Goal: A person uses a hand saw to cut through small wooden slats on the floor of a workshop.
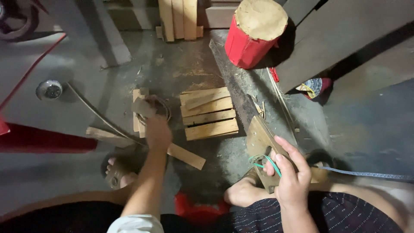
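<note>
Head view is showing the left hand (pixel 157 131) reaching forward, fingers closing around a small wood piece (pixel 143 108) above a short stack. The right hand (pixel 293 174) is gripping a flat board (pixel 261 138) near the right knee, a green band (pixel 265 160) lying under the fingers. Five slats (pixel 209 113) are lying side by side between the hands. One red-wrapped log (pixel 254 32) is standing beyond. Everything is resting on a grey concrete floor (pixel 181 64).

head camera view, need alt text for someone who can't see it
Seen from above, a seated person's right hand grips a flat wooden blade-shaped tool with a green band on it, while the left hand reaches to a small bundle of short wooden slats. A stack of pale wooden slats lies between them on the grey concrete floor, a red-wrapped log stump beyond.
</note>
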